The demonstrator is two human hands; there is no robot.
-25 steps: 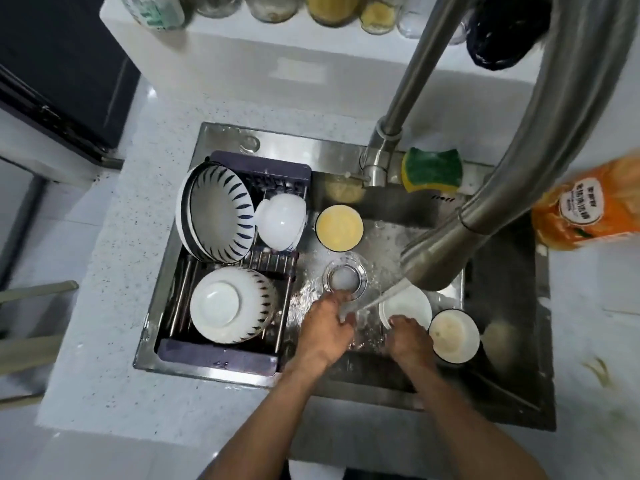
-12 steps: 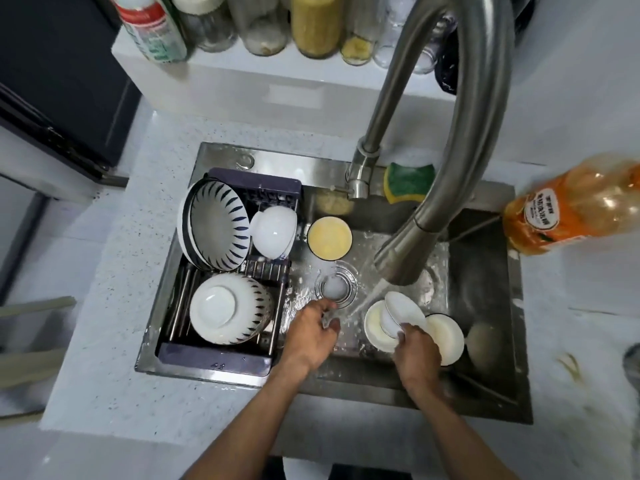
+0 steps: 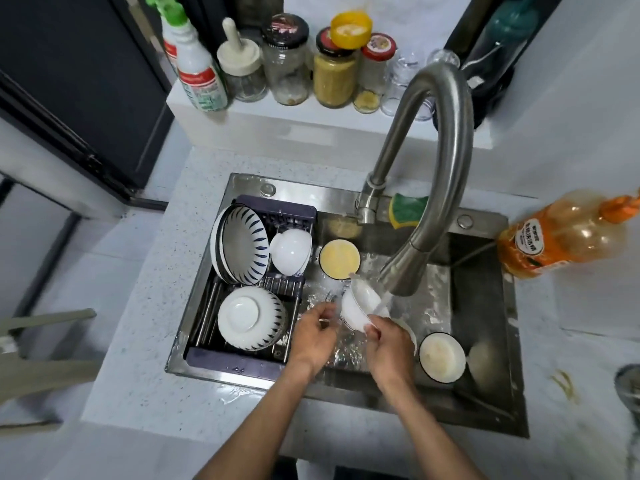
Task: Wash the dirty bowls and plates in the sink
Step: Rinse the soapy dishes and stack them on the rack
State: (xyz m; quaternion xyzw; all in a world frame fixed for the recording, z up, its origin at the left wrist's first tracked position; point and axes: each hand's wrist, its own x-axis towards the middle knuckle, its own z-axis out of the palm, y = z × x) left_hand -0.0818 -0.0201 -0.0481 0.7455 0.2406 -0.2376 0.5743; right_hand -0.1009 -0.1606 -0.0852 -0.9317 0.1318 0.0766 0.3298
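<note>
Steel sink (image 3: 481, 292) with dirty bowls, yellow-filled bowl (image 3: 339, 259).

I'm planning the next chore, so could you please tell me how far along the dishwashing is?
Roughly halfway. Done: two blue-striped white bowls and a plain white bowl sit in the dark drying rack. In hand: the right hand holds a small white bowl under the steel faucet's stream; the left hand is beside it. Left: a yellow-filmed bowl and a dark-rimmed dirty bowl in the sink.
</note>
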